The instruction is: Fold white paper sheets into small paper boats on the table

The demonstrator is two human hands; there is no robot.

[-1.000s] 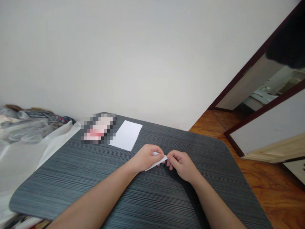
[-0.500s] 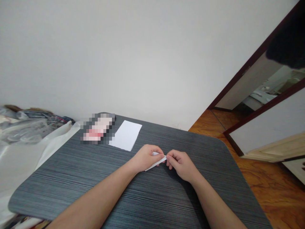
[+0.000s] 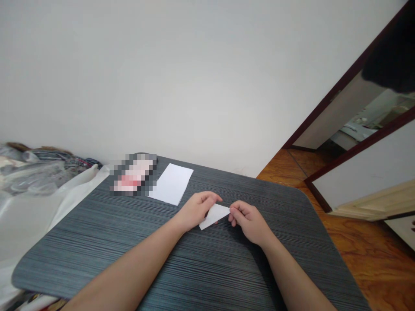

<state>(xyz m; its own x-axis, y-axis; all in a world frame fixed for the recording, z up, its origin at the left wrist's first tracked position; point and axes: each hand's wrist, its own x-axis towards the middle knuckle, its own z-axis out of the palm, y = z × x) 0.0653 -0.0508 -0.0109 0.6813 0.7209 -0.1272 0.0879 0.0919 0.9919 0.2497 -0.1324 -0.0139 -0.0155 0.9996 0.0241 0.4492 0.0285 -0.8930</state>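
Observation:
Between my two hands, above the dark table (image 3: 155, 263), is a small folded piece of white paper (image 3: 214, 216), pointed at its right end. My left hand (image 3: 197, 210) grips its left side, thumb on top and some fingers hidden behind it. With thumb and forefinger, my right hand (image 3: 248, 220) pinches the pointed right tip; its other fingers are curled in. A white sheet of paper (image 3: 173, 183) lies flat on the table, beyond my left hand.
A blurred-out pink and dark object (image 3: 132, 175) lies at the table's back left. Plastic-wrapped things (image 3: 45, 172) are piled left of the table. The white wall (image 3: 194, 86) rises behind; wooden floor (image 3: 350, 233) and a doorway are at right.
The folded paper has tilted so more of its face shows. My left hand has shifted slightly up and left, and my right hand a little to the right.

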